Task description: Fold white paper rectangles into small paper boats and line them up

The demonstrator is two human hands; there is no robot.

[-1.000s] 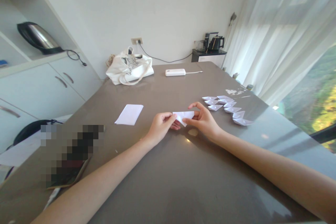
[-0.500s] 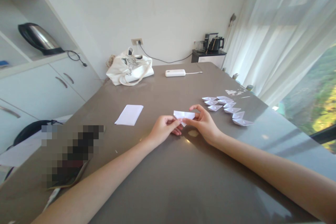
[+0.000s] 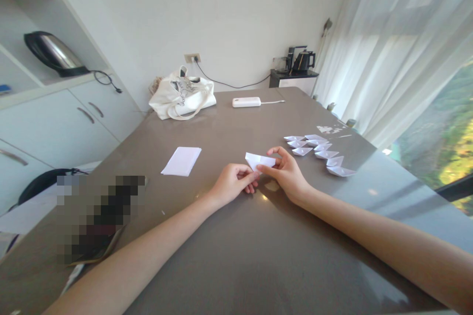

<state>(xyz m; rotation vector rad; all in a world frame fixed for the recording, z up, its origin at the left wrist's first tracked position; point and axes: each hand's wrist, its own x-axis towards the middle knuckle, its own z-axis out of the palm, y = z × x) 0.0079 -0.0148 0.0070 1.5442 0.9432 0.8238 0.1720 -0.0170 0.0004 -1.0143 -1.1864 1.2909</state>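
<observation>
A small piece of folded white paper, with a straight top edge and a point towards me, is held up above the table between my hands. My right hand pinches its right part, thumb in front and fingers behind. At the paper's lower point is my left hand, thumb and fingers closed on that corner; its fingertips partly hide it. Further right, several folded paper boats stand in two rows. To the left of my hands lies a stack of white paper sheets.
On the grey table are a white bag and a white power bank with a short cable at the back. Paper scraps lie near the right edge. A blurred-out dark object rests at the left.
My left thumb has slid down from the middle of the folded paper to its lower corner. The paper is slightly higher and more tilted. My right hand has barely moved.
</observation>
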